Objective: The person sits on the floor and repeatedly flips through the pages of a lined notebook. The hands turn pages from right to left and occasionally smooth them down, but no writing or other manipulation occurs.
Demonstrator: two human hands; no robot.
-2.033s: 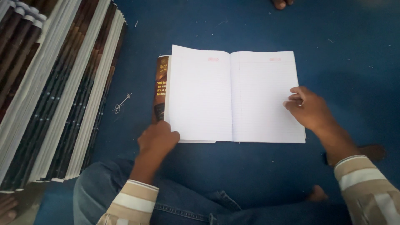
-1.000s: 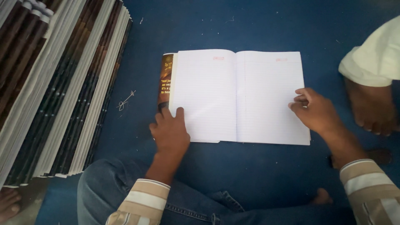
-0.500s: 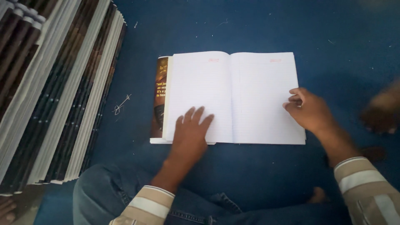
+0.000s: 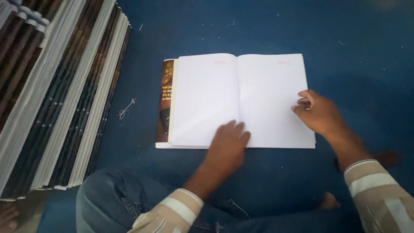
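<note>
From the head camera, a big open notebook [image 4: 241,101] lies flat on the blue floor [image 4: 353,51], right in front of the person's knees. Its lined white pages face up, and a dark cover sticks out under the left side. The left hand [image 4: 228,144] lies flat on the bottom of the pages near the middle fold, its fingers [image 4: 235,129] close together and holding nothing. The right hand [image 4: 319,114] rests on the right page edge; its fingers [image 4: 302,103] are curled, and I cannot tell if they pinch a page. A long row of stacked notebooks [image 4: 56,99] lies on the left. A bit of string [image 4: 126,108] lies between the row and the open notebook.
</note>
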